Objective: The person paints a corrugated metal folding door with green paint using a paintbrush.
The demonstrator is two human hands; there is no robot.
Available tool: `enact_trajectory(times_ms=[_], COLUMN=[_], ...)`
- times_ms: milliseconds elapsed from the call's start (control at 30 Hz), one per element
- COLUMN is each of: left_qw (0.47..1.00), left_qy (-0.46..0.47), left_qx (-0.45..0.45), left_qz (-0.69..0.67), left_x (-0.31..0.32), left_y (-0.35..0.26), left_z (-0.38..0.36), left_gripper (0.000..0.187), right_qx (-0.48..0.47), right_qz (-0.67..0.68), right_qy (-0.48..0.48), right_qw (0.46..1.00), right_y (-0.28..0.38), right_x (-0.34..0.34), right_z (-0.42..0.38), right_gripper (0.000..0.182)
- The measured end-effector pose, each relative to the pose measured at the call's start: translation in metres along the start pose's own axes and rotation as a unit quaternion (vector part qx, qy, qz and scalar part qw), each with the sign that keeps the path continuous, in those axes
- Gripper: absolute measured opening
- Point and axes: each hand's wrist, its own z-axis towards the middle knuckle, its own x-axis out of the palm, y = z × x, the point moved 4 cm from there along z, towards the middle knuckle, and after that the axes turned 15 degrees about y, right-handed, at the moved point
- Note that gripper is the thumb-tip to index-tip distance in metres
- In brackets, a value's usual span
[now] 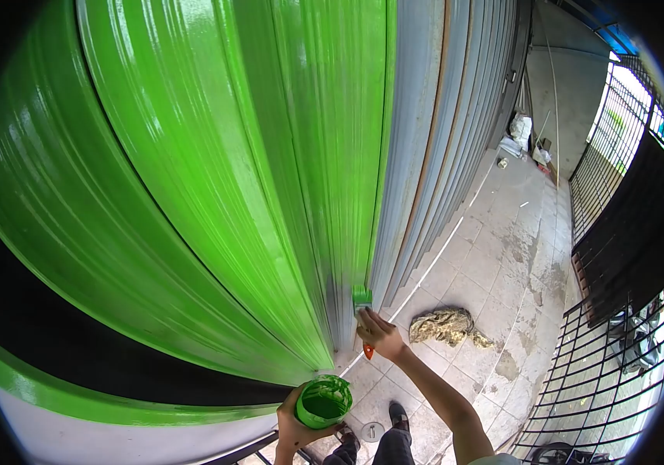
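My right hand (381, 335) is closed round the orange handle of a paintbrush (362, 297). Its green-coated bristles touch the lower part of a ridged metal shutter door (308, 155), beside a grey strip. Wet-looking green paint covers most of the panels to the left, while the panels to the right (432, 139) are grey with brown streaks. Lower down, my left hand (291, 425) grips a green paint tub (324, 401) from its left side. Green paint lies inside the tub and smears its rim.
A crumpled yellowish cloth (444, 325) lies on the tiled floor (471, 267) right of the brush. White bags (519, 132) and other items stand by the far wall. Black metal grilles (591, 387) line the right side. A thin white strip (446, 246) runs along the shutter's foot.
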Motion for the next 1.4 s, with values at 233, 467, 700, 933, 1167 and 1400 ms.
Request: enact_trajectory(times_ms=[233, 467, 700, 933, 1167, 1400], left_qw=[1.0, 1.0, 1.0, 0.999, 1.0, 1.0], left_qy=[0.007, 0.007, 0.001, 0.007, 0.017, 0.023], left_qx=[-0.021, -0.003, -0.011, -0.035, 0.005, -0.011], left_qz=[0.005, -0.007, -0.007, 0.004, 0.025, 0.016], left_x=[-0.001, 0.0, -0.001, -0.008, -0.009, -0.01], left_y=[-0.008, -0.007, -0.007, -0.02, -0.035, -0.03], left_z=[-0.003, 0.002, -0.003, -0.009, -0.006, -0.008], left_gripper=[0.084, 0.084, 0.084, 0.084, 0.084, 0.082], right_qx=[-0.02, -0.038, 0.018, -0.036, -0.028, -0.009], right_qz=[0.027, -0.095, -0.039, 0.017, -0.042, -0.005], right_qy=[0.024, -0.229, -0.098, 0.013, -0.229, -0.07], right_qw=[0.999, 0.968, 0.994, 0.999, 0.972, 0.998], right_y=[-0.015, -0.014, 0.001, -0.01, -0.032, -0.013], right_x=[-0.032, -0.167, -0.043, -0.06, -0.178, -0.041], right_z=[0.03, 0.088, 0.04, 0.033, 0.084, 0.011], right_gripper=[0.011, 0.014, 0.013, 0.01, 0.01, 0.009])
